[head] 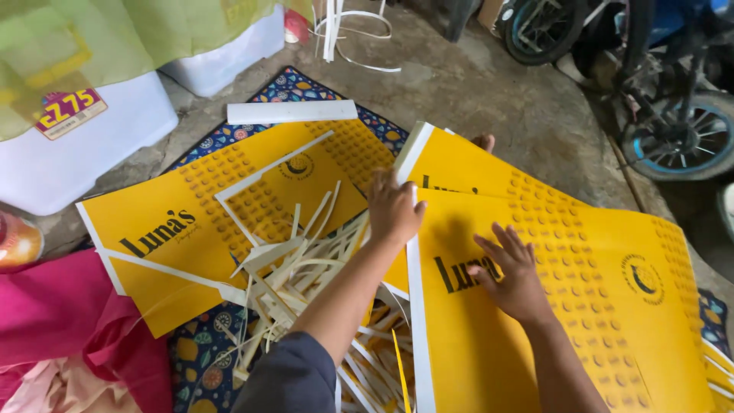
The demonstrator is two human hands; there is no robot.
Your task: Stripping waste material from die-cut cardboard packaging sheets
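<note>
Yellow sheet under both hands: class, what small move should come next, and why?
Probably pull the white edge strip free with the left hand, since those fingers already sit at its top while the right hand presses the yellow sheet flat.

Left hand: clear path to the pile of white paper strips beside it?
Probably yes. The left hand rests on the white edge of the yellow sheet, right beside the strip pile; nothing lies between them.

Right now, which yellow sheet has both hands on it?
The right-hand yellow sheet: the left hand grips its white edge and the right hand lies flat on it. The left sheet lies untouched, beside white strips.
</note>
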